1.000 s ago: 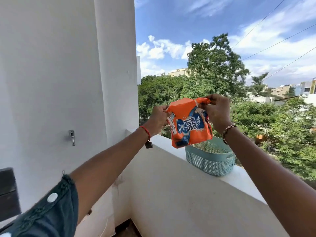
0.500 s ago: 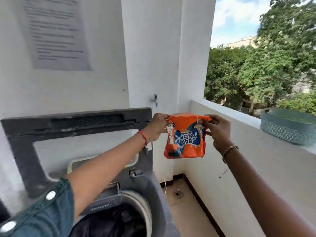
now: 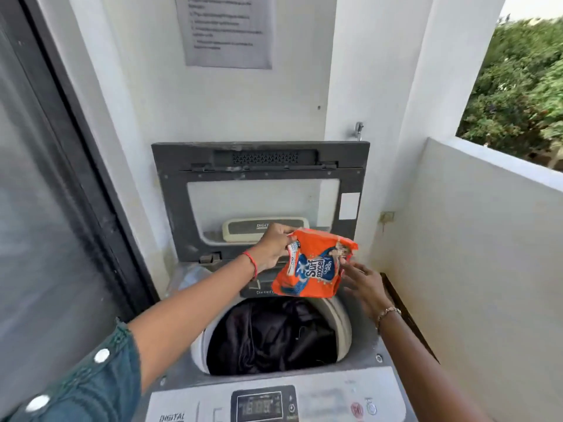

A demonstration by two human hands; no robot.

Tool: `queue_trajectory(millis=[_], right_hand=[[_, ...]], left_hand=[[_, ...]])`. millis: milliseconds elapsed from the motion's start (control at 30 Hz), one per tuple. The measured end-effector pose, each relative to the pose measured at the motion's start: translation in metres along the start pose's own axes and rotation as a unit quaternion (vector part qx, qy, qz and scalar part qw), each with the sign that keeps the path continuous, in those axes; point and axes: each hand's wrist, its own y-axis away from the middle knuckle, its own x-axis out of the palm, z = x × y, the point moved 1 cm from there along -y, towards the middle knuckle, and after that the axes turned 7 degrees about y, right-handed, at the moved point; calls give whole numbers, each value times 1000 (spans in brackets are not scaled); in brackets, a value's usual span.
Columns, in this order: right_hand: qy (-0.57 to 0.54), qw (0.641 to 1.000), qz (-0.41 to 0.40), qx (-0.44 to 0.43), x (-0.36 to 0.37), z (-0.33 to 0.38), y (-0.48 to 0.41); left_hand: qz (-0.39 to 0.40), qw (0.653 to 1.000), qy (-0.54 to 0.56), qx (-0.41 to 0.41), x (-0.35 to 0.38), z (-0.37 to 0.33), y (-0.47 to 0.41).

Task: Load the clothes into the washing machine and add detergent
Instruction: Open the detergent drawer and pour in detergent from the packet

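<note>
the detergent packet [image 3: 313, 269] was pinched by the left hand [image 3: 272, 246]; the right hand [image 3: 364, 286] was spread loose beside it. the drawer label [image 3: 263, 292] behind was half hidden.

**Balcony laundry corner, residential**

I read this as a home's open utility balcony. Lower centre: top-loading washing machine [image 3: 376, 388], lid [image 3: 259, 170] raised against a white wall [image 3: 243, 102], tap [image 3: 359, 130] above. Right: low parapet [image 3: 487, 239], treetops [image 3: 518, 86] beyond. Left edge: glass sliding door [image 3: 45, 208]. Top centre: printed notice [image 3: 227, 28].
</note>
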Motion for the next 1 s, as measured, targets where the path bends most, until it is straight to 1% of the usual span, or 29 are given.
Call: queue_trajectory(millis=[100,200,333,433,533,633,700,767,867,933,1000], right_hand=[[-51,996,53,48,20,-31,3],[-111,985,101,91,39,-52,9],[-180,966,138,126,62,-77,16],[-243,945,177,132,77,-92,19],[-265,934,209,116,89,-89,16],[-249,944,193,99,94,-74,3],[-213,962,145,85,91,-65,-8],[-161,981,85,69,86,-60,-21],[-115,992,23,40,78,-53,-42],[-82,997,6,9,74,-41,-47],[-17,999,5,-31,71,-28,-50]], left_hand=[[-15,1000,20,-11,-21,14,4],[-23,998,53,-25,-33,20,9],[-35,993,106,-38,-41,24,11],[-36,984,168,-51,-46,27,9],[-30,974,214,-63,-49,34,2],[-57,975,208,-59,-53,41,-7],[-80,983,157,-53,-60,44,-14],[-80,992,89,-48,-67,45,-18],[-75,996,9,-46,-77,42,-21],[-74,996,-28,-41,-82,43,-27],[-68,995,-57,-48,-86,45,-33]])
